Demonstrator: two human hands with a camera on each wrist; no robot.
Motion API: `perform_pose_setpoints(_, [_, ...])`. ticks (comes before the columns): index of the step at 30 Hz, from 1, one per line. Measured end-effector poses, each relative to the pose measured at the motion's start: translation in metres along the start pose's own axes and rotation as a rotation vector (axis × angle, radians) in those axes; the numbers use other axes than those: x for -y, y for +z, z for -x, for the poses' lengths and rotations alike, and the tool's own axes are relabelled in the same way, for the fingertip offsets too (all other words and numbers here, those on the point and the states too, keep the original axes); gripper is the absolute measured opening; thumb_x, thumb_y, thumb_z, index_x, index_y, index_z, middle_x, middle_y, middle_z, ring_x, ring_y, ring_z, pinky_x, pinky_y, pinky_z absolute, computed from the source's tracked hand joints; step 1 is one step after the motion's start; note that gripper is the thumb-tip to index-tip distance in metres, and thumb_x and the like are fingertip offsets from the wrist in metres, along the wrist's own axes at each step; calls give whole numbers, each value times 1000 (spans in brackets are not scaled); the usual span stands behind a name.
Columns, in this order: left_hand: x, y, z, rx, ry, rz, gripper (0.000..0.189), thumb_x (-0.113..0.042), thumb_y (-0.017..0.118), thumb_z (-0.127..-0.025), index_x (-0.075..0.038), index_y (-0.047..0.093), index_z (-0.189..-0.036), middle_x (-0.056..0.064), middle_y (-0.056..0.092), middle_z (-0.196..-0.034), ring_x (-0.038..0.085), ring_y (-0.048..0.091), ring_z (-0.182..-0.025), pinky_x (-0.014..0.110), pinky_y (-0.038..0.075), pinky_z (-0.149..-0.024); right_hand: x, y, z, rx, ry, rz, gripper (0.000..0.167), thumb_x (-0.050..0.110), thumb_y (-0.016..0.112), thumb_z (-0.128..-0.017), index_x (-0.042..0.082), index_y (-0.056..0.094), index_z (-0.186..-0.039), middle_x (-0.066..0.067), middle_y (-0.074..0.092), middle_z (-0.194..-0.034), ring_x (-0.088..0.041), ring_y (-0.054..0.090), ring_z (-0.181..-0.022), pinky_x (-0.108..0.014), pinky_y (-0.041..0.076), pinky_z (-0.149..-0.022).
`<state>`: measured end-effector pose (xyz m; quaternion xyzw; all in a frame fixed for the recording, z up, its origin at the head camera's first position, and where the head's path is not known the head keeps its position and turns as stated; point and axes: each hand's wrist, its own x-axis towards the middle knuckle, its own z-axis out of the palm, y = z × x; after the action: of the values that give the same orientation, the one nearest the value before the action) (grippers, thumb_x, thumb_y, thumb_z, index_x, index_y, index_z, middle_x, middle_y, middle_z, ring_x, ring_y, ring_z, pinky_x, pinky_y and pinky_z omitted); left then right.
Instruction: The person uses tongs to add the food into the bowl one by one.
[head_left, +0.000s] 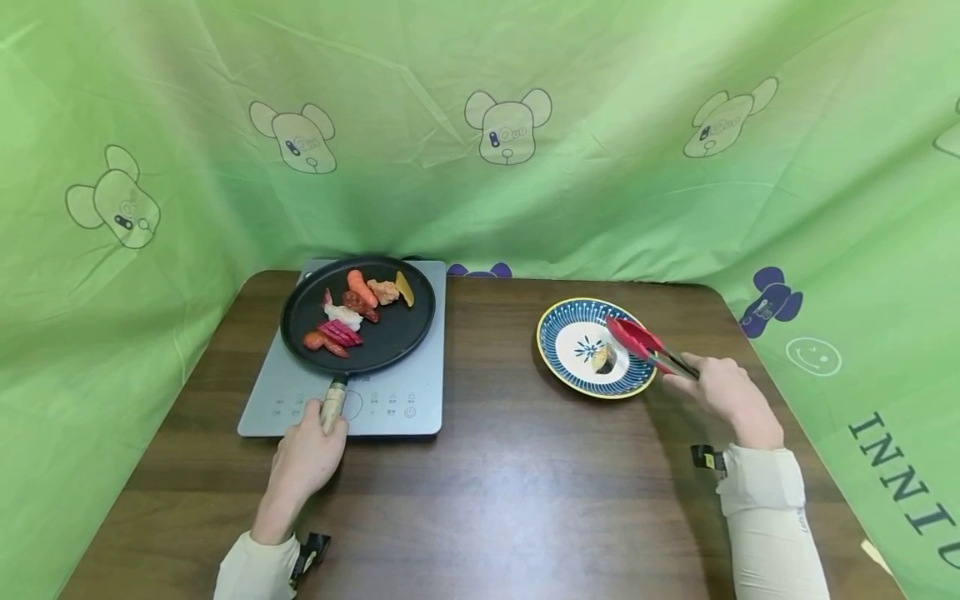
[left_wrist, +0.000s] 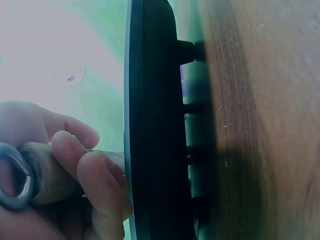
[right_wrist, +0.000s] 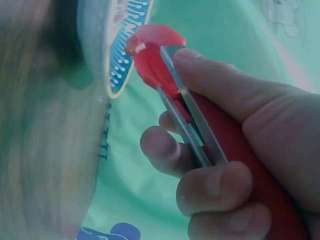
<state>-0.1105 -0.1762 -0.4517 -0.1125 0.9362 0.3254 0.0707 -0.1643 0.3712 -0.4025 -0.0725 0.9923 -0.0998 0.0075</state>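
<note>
My left hand (head_left: 311, 446) grips the pale handle (head_left: 333, 407) of a flat black frying pan (head_left: 390, 337). Several food pieces lie in the pan, among them an orange sausage-shaped piece (head_left: 361, 287), a white-and-red shrimp-like piece (head_left: 343, 316) and a magenta piece (head_left: 341, 332). On the right, my right hand (head_left: 723, 390) holds red tongs (head_left: 636, 337) with metal arms. Their red heads are over the blue-and-white plate (head_left: 558, 367), near a small yellow-and-dark food piece (head_left: 602, 359). In the right wrist view, a small orange-tinted spot shows at the tong tips; whether it is food I cannot tell.
The pan stands on a grey induction cooktop (head_left: 315, 421) at the left of the brown wooden table (head_left: 502, 492). Its underside and short feet show in the left wrist view. Green printed cloth (head_left: 420, 192) hangs behind and along both sides.
</note>
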Motion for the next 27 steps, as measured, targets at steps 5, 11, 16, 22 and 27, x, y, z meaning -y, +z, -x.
perform_pose_setpoints(5, [1,-1,1,-8,13,-11,49,-32,44,-93,-1,34,-131,14,51,-74,25,48,-55,38,36,-46,6,2,0,-61,-30,-26,46,38,60,-91,1,58,-118,-20,61,-82,-38,58,-71,-57,43,-65])
perform_pose_setpoints(11, [1,-1,2,-13,16,-11,50,-32,44,-93,-2,34,-131,14,52,-74,25,48,-54,38,36,-46,18,0,-4,-75,-48,-75,54,39,57,-93,-3,53,-127,-28,62,-98,-43,60,-85,-59,43,-75])
perform_pose_setpoints(16, [2,0,0,-16,20,-19,50,-32,44,-93,-1,34,-131,13,51,-73,25,48,-55,37,35,-46,29,-2,-7,-84,-56,-129,57,39,57,-93,-4,51,-129,-29,62,-102,-39,59,-83,-57,43,-77])
perform_pose_setpoints(22, [2,0,0,-14,13,-17,50,-33,43,-93,-2,34,-131,13,51,-73,25,48,-55,37,35,-45,44,-5,-14,-102,-86,-179,60,39,58,-92,-5,50,-132,-28,63,-102,-30,56,-77,-50,44,-75])
perform_pose_setpoints(27, [2,0,0,-20,18,-10,48,-33,43,-93,-2,35,-129,14,51,-73,25,48,-55,37,36,-45,56,-7,-20,-83,-79,-189,62,41,59,-91,-4,50,-133,-29,61,-106,-31,55,-79,-49,43,-77])
